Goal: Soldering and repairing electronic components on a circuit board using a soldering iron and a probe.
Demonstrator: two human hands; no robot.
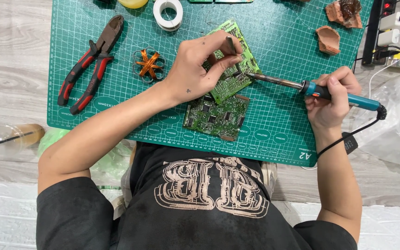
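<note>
Pinched between the thumb and fingers of the left hand (195,69) is a thin dark metal tool (231,46), likely tweezers, its lower end pointing down onto the upper circuit board (230,76). That hand rests its palm and heel over the left part of this green board, which lies tilted on the green cutting mat (274,41). Wrapped in a closed fist around the teal handle, the right hand (332,97) holds a soldering iron (302,85) nearly level, with the metal tip reaching left and touching the upper board just beside the end of the thin tool. A black cord runs from the back of the handle, down past the right wrist. A second circuit board (216,115), darker green with black chips, lies just below the first and is partly overlapped by it. To the left on the mat lie red-handled pliers (91,62), and near them sits a small coil of copper wire (148,65). A white roll of tape (168,13) sits at the mat's top edge. Two broken brown clay-like pieces (328,39) lie at the upper right, and a power strip (387,25) sits beyond the mat's right edge.
</note>
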